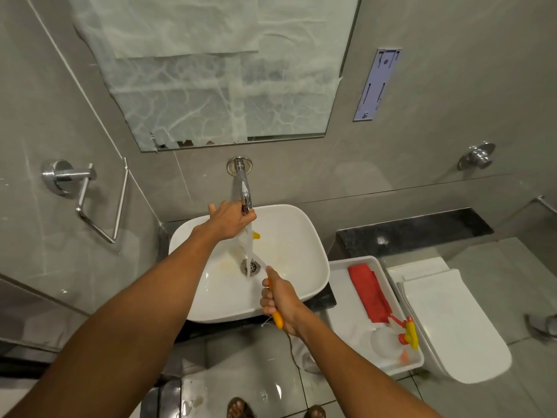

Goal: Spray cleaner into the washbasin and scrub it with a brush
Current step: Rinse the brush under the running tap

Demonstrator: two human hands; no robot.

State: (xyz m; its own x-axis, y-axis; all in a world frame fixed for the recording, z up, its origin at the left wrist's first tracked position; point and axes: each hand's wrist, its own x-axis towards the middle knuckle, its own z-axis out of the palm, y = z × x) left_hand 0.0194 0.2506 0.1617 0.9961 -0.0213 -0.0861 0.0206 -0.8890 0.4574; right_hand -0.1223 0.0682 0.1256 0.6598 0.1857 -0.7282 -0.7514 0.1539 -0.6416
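The white washbasin (304,236) sits below a chrome wall tap (244,185). My left hand (230,220) is closed around the tap's end, and water runs down onto the drain (250,266). In my right hand (278,300) is a brush with an orange handle (278,318). Its white neck reaches up into the stream, where an orange tip (256,235) shows; the bristles are blurred by the water. Yellowish stains mark the basin floor. The spray bottle (391,339), clear with a red and yellow trigger, lies in a white tray (340,321) to the right.
A red cloth (369,292) lies in the tray. A white toilet with its lid shut (452,324) stands at the right. A chrome towel ring (90,194) hangs on the left wall. A mirror covered with paper (217,70) is above the tap. My sandalled feet (241,410) are on wet floor tiles.
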